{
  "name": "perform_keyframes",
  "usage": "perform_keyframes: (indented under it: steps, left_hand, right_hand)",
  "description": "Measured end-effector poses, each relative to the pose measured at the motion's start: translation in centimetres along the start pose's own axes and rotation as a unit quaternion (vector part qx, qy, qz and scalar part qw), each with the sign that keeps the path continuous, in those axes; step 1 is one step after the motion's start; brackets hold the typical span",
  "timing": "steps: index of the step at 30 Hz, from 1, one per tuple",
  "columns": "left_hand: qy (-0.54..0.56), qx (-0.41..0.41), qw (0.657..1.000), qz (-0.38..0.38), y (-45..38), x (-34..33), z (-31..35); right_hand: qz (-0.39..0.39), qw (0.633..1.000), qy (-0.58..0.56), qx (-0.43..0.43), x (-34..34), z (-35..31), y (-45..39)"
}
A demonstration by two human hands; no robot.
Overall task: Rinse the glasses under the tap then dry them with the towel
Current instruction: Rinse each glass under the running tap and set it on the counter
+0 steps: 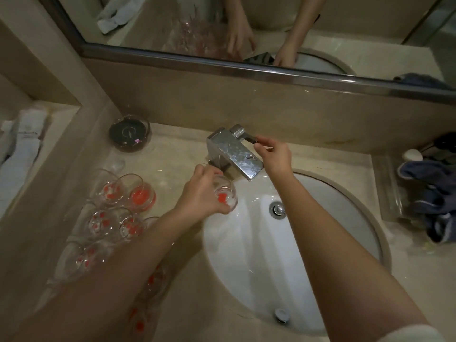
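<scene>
One glass [225, 195] is in hand at the left rim of the sink [355, 201], held just below and left of the tap [234, 154] spout; no water stream can be made out. The left hand [204, 193] wraps the glass from the left side, fingers curled round the wall, grip clamped on it. The right hand [274, 156] reaches to the tap lever [250, 138], fingertips pinching its dark end. Roughly eight more glasses [118, 213] with red markings stand crowded on the tabletop [177, 149] to the left; exact count uncertain, since the forearm covers some. Judgement: the glass looks thin-walled, light, rigid and fragile, and will be slippery once wet. The hold is best taken round the lower wall, near the thick base, not at the rim; firm but not squeezing. Keep it off the metal spout and the stone edge, where a knock could chip it. A dark towel [429, 191] lies far right, a white one [22, 149] far left.
</scene>
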State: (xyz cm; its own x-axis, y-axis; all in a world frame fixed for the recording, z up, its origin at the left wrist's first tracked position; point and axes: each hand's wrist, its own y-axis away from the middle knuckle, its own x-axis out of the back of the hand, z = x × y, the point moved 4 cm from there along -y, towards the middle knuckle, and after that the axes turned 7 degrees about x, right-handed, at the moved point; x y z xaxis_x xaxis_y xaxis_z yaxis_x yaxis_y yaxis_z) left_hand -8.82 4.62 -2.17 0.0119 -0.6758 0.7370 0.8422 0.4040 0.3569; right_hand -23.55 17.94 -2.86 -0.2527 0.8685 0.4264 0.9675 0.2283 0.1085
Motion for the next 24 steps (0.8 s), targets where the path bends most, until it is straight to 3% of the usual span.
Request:
perform_keyframes:
  steps: [9, 24]
  left_hand:
    - [0.088, 0.022, 0.996, 0.015, 0.1, -4.5, -0.2]
    - [0.175, 0.041, 0.983, 0.041, -0.9, -5.8, 0.7]
  right_hand:
    - [-0.022, 0.999, -0.017, 0.035, 0.1, 0.1, -0.7]
    - [-0.032, 0.998, 0.014, 0.054, 0.0, 0.3, -1.8]
